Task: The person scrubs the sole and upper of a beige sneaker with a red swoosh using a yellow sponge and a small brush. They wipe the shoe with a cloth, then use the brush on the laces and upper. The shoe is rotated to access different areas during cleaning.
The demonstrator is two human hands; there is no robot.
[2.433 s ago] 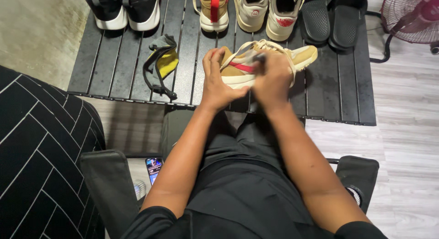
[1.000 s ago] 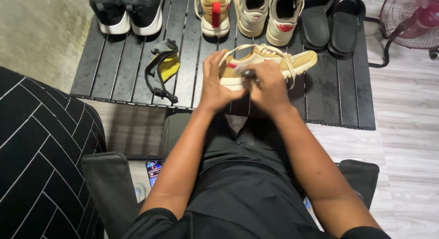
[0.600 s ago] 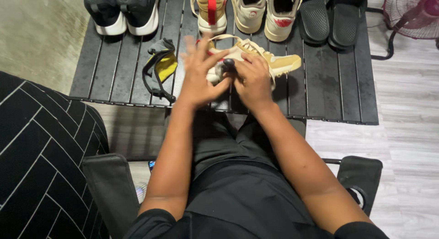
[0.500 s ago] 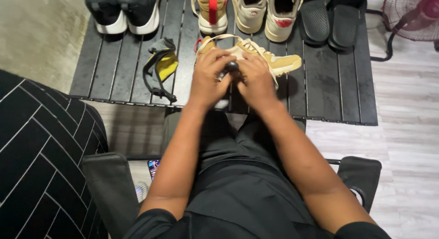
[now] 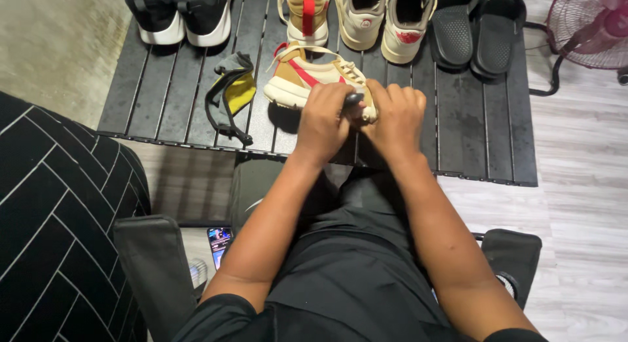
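Fingers of both hands were bunched at the near end of a tan sneaker (image 5: 307, 77) with a red stripe and white sole, lying on its side on the black slatted table (image 5: 477, 126). The left hand (image 5: 324, 119) was curled over the shoe's end, and the right hand (image 5: 396, 116) pressed in just beside it, fingers bent; a small dark object (image 5: 353, 99) showed between them, though which hand gripped it could not be told. The rest of the shoe stretched away up and left of the fingers. Left of the left hand lay a yellow and black strap (image 5: 232, 93). Beyond the fingers stood more shoes, with black slides (image 5: 474, 31) further right.
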